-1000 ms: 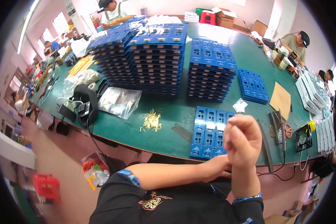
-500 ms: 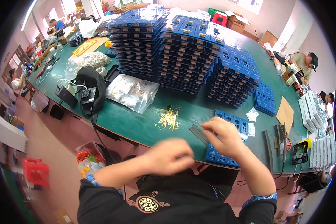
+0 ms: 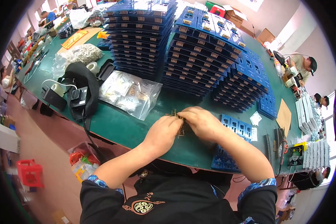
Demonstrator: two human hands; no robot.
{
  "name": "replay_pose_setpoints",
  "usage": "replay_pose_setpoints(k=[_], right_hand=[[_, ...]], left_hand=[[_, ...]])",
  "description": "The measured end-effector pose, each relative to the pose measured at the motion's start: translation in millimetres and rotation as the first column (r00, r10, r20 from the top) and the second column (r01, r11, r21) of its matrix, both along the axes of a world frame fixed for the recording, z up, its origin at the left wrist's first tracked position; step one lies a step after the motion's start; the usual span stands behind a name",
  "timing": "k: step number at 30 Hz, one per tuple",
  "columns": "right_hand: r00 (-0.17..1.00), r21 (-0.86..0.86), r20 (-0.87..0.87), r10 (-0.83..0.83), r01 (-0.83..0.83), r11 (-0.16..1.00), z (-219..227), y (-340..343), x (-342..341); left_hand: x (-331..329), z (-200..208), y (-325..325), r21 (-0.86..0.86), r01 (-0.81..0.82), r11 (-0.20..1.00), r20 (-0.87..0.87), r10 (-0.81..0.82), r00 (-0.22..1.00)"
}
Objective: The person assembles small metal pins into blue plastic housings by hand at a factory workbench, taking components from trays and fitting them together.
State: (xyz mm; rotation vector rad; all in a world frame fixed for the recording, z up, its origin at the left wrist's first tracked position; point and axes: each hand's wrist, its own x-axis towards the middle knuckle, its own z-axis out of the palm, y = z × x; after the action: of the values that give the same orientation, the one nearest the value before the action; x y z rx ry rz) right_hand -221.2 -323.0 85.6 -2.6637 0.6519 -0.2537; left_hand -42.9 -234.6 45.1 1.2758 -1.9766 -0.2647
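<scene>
Both of my hands meet over a small pile of thin brass pins (image 3: 180, 131) on the green table. My left hand (image 3: 161, 135) is closed, its fingers pressed together at the pile's near left side. From the right, my right hand (image 3: 203, 123) curls its fingers over the same pins, fingertips against the left hand's. Most of the pile is covered by the fingers; a few pins stick out above and below. To the right of my right hand lies a blue circuit board panel (image 3: 224, 158), partly under my forearm.
Tall stacks of blue board panels (image 3: 201, 56) stand behind the pile. A clear bag of small packets (image 3: 130, 93) and a black padded strap with a device (image 3: 80, 95) are at left. Tools, a fan (image 3: 295, 155) and scissors (image 3: 284, 145) lie at right. A co-worker (image 3: 304, 69) sits far right.
My hands have come down and together from above the table's near edge onto the pin pile. The dark strips beside the pile are now hidden. The view has shifted slightly.
</scene>
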Motion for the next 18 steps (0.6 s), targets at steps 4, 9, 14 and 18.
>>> replay_pose_setpoints(k=[4,9,14,18], right_hand=[[0.998,-0.108,0.009,0.066,-0.065,0.992,10,-6,-6],[0.964,-0.199,-0.04,0.261,-0.264,0.944,22,-13,9],[0.958,-0.16,-0.228,0.176,-0.215,0.963,24,-28,22],[0.943,-0.194,-0.117,0.312,-0.329,0.924,26,-16,23]], left_hand=[[14,1,3,-0.102,-0.092,0.991,-0.166,0.074,0.983],[25,-6,16,-0.082,-0.166,0.983,-0.329,0.131,0.935],[23,-7,16,-0.078,-0.213,0.974,-0.416,0.162,0.895],[24,-3,19,-0.047,-0.216,0.975,-0.463,0.17,0.87]])
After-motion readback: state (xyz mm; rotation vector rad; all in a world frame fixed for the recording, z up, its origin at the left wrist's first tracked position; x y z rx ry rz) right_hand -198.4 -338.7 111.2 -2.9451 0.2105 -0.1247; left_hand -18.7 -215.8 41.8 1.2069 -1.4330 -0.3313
